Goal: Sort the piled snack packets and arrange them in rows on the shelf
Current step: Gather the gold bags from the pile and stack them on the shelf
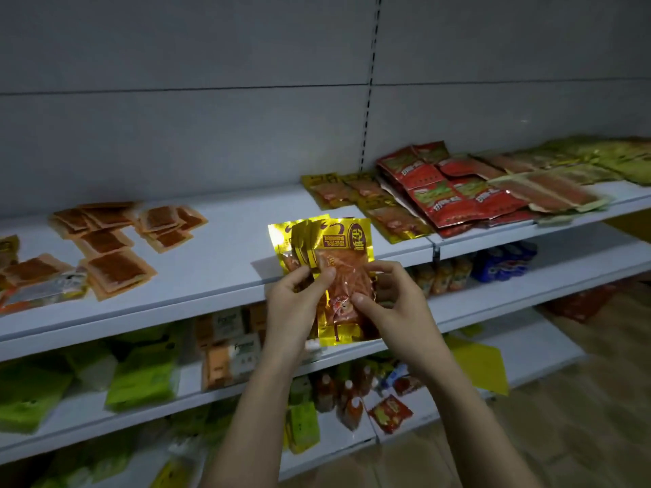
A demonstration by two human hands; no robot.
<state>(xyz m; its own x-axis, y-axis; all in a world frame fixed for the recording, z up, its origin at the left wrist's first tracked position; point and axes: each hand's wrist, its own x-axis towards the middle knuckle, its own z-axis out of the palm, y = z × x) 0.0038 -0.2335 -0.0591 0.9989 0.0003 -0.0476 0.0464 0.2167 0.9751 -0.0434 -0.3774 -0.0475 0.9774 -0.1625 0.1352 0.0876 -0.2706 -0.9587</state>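
A fanned stack of gold foil snack packets is held upright over the front edge of the white top shelf. My left hand grips the stack from the left, thumb on the front packet. From the right, my right hand pinches the front packet with thumb and fingers. More gold packets lie on the shelf behind, next to a pile of red packets. Flat orange-brown packets lie spread on the shelf's left part.
Pale long packets and green packets cover the shelf's right end. Lower shelves hold green bags, orange boxes, bottles and blue packs. A bare stretch of shelf lies between the orange and gold packets.
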